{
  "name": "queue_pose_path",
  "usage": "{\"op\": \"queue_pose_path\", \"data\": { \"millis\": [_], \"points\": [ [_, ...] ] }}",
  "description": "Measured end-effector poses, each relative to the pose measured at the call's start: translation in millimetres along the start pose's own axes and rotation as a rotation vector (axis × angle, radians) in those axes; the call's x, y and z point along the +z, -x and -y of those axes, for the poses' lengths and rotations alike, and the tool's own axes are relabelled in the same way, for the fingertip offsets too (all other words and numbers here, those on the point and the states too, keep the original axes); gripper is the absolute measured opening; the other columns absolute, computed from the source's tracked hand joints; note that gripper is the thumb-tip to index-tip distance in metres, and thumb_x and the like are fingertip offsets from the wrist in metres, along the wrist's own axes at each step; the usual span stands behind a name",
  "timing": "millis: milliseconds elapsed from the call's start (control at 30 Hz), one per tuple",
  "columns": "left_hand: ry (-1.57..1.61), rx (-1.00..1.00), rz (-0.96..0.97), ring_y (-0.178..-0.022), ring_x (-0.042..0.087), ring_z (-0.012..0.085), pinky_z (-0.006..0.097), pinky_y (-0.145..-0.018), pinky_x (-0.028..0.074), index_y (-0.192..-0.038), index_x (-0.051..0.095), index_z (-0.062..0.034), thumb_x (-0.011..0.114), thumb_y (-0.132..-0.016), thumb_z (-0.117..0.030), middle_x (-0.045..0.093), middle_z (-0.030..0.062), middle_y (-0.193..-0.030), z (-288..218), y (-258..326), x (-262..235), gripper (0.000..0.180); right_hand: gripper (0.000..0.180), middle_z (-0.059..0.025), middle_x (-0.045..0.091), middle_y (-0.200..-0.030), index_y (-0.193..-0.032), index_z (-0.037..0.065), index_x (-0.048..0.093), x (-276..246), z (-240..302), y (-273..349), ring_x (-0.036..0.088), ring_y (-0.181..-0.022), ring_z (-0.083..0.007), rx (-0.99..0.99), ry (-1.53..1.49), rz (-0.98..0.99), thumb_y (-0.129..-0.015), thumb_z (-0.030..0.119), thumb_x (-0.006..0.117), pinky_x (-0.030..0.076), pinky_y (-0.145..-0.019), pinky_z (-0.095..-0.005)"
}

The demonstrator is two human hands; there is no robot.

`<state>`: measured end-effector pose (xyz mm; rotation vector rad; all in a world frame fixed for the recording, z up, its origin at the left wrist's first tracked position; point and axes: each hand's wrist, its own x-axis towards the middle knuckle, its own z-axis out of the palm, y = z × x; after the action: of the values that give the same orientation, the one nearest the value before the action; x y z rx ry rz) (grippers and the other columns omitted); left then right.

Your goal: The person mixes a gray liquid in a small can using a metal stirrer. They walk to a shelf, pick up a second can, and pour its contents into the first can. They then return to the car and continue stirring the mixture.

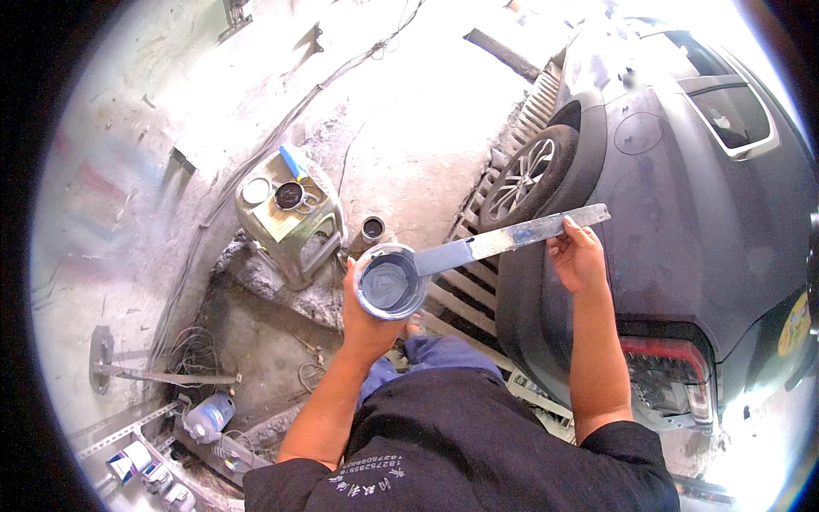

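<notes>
My left hand (365, 328) is wrapped round a round tub of grey-blue paint (390, 284), tilted so its inside shows. Paint coats the tub's walls, and a thick layer lies at its bottom. In my right hand (577, 254) is a long flat stirring stick (520, 232), pinched near its far right end. The stick's left part is covered in wet grey-blue paint and reaches the tub's rim. Beyond the tub, a small dark can (373, 228) stands on the floor.
To my right is a dark car with a wheel (529, 181) and a tail light (665, 358). A plastic stool (294, 226) ahead left carries an open can (290, 195), a white lid (256, 190) and a blue-handled scraper (293, 162). Floor grating (465, 299) runs beside the car; cables line the left wall.
</notes>
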<state>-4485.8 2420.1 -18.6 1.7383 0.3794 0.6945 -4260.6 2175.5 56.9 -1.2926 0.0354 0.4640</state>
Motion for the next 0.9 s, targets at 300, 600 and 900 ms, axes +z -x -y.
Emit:
{"op": "queue_pose_path", "data": {
  "millis": [300, 600, 900],
  "points": [
    [-0.058, 0.033, 0.0, -0.116, 0.049, 0.0261, 0.039, -0.107, 0.027, -0.13, 0.032, -0.0003, 0.08, -0.063, -0.015, 0.05, 0.0147, -0.123, 14.7, 4.2, 1.1, 0.085, 0.011, -0.0072, 0.064, -0.074, -0.084, 0.005, 0.059, 14.5, 15.7, 11.7, 0.062, -0.059, -0.0171, -0.024, 0.009, -0.018, -0.089, 0.015, 0.057, 0.047, -0.049, -0.0273],
    [0.147, 0.008, -0.007, -0.117, 0.048, 0.0242, 0.037, -0.101, 0.035, -0.13, 0.033, -0.002, 0.08, -0.059, -0.01, 0.047, 0.0136, -0.125, 12.0, 4.4, 3.7, 0.085, 0.012, -0.0074, 0.065, -0.076, -0.084, 0.005, 0.059, 9.6, 4.7, 15.4, 0.062, -0.063, -0.0164, -0.036, 0.0, -0.002, -0.09, 0.015, 0.056, 0.046, -0.052, -0.0271],
    [0.073, -0.012, 0.025, -0.116, 0.049, 0.0257, 0.037, -0.101, 0.035, -0.131, 0.032, -0.0014, 0.08, -0.059, -0.011, 0.048, 0.0154, -0.125, 11.7, 1.9, 1.2, 0.087, 0.01, -0.0082, 0.066, -0.085, -0.097, 0.006, 0.058, 49.6, 7.9, 28.2, 0.062, -0.066, -0.0161, -0.23, 0.001, 0.149, -0.094, 0.014, 0.052, 0.048, -0.058, -0.029]
  ]
}}
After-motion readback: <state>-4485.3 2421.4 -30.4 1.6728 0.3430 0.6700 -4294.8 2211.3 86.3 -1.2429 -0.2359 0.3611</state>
